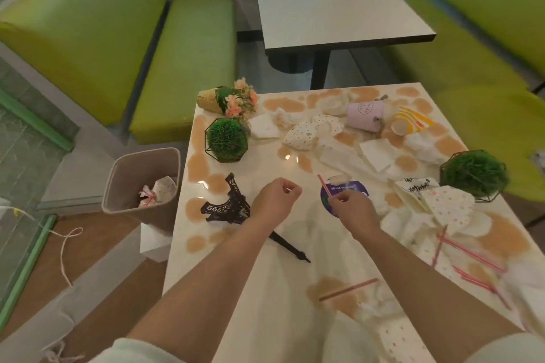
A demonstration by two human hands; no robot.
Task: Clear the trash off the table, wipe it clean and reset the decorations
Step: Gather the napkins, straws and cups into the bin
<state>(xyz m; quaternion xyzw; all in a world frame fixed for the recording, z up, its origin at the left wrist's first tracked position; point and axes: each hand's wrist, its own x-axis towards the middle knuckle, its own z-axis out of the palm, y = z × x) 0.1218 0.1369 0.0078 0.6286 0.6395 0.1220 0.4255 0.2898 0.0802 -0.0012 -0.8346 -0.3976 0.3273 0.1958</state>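
Observation:
The white table [265, 289] is covered with brown spill stains, crumpled napkins, dotted paper wrappers [309, 132] and several pink straws [472, 250]. My right hand [351, 206] pinches a pink straw [323, 184] above a round purple sticker [330, 194]. My left hand [275, 200] hovers over the table with curled fingers and holds nothing that I can see. A black Eiffel tower model [230, 203] lies tipped beside it. Two green ball plants [226, 140] [474, 175], a flower bouquet [233, 100] and a tipped pink bucket [365, 115] lie on the table.
A beige trash bin [141, 180] with paper and a straw inside stands on the floor left of the table. A yellow striped paper cup [410, 124] lies tipped at the back. Green benches [182, 68] and a grey table [333, 0] stand behind.

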